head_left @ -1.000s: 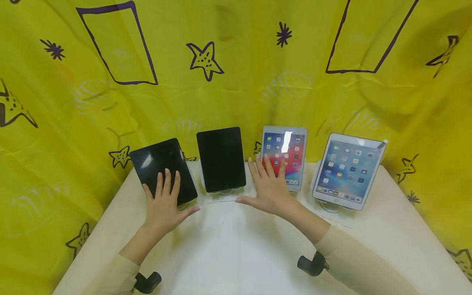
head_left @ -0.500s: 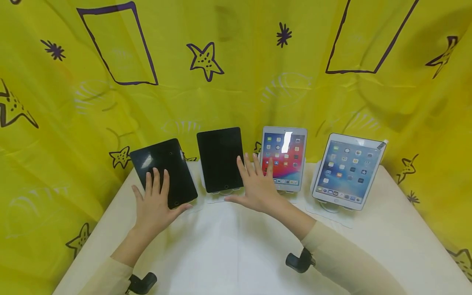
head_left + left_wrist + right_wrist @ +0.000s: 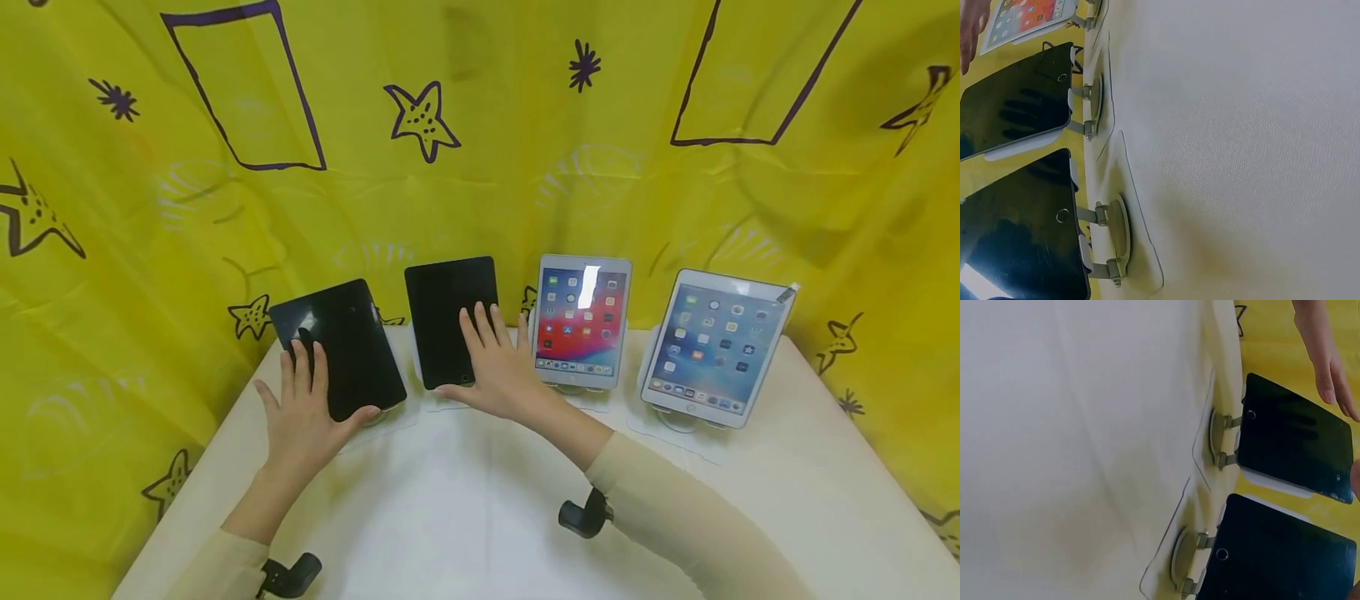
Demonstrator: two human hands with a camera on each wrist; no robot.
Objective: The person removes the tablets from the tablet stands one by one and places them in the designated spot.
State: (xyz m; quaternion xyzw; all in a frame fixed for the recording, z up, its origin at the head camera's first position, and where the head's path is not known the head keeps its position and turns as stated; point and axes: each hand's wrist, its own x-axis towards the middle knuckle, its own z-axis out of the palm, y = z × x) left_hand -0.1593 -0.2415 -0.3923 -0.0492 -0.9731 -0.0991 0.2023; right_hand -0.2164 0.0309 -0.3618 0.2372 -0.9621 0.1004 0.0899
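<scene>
In the head view, several tablets lean on stands in a row. My left hand (image 3: 300, 408), fingers spread, is in front of the far-left black tablet (image 3: 363, 358) and overlaps its lower left part. Fingers also spread, my right hand (image 3: 498, 371) overlaps the lower right of the second black tablet (image 3: 442, 308). Both black screens are dark; in the left wrist view a hand's reflection shows on the second one. To the right stand a white tablet with a red and blue screen (image 3: 577, 333) and another white tablet with a blue screen (image 3: 712, 350). Neither hand grips anything.
The stands (image 3: 1119, 234) have round bases on the white tabletop (image 3: 465, 517), with thin lines drawn around them. A yellow curtain (image 3: 495, 183) with star drawings hangs behind and at both sides. A black wrist camera (image 3: 585, 514) sits at the right sleeve.
My right hand has moved left, from the red-screened white tablet to the second black tablet. My left hand has shifted left across the far-left tablet. The tablets have stayed in place.
</scene>
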